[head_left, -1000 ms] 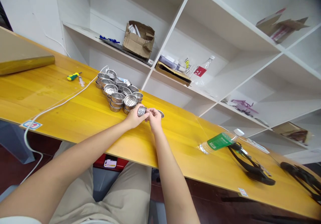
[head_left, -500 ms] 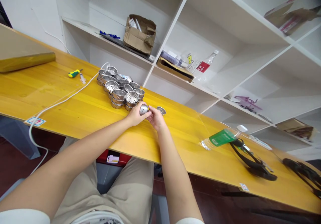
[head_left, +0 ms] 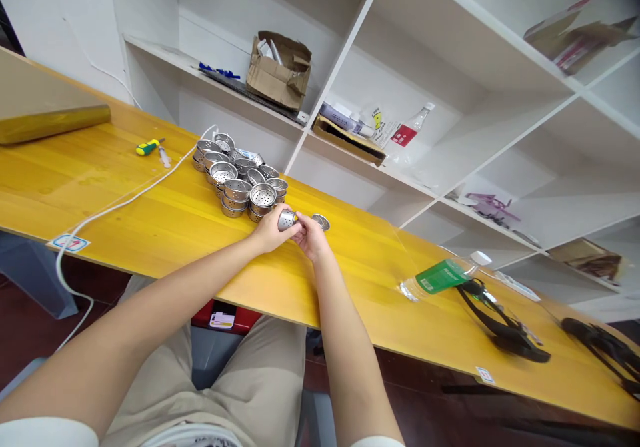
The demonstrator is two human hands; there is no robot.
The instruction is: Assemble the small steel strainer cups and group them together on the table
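Between my two hands, just above the table, is a small perforated metal strainer cup. My left hand is closed around its left side. From the right, my right hand pinches at the cup's other side; its fingertips are partly hidden, so the exact contact is hard to see. A round perforated metal lid-like piece lies on the table just beyond my right hand. Stacks of similar perforated metal cups stand close together past my left hand.
A yellow-green screwdriver and a small syringe-like item lie left. A white cable crosses the table. Rightward are a green-labelled bottle on its side and black straps. White shelves with a cardboard box rise behind.
Both hands stay almost still around the strainer cup. The view has shifted only slightly.
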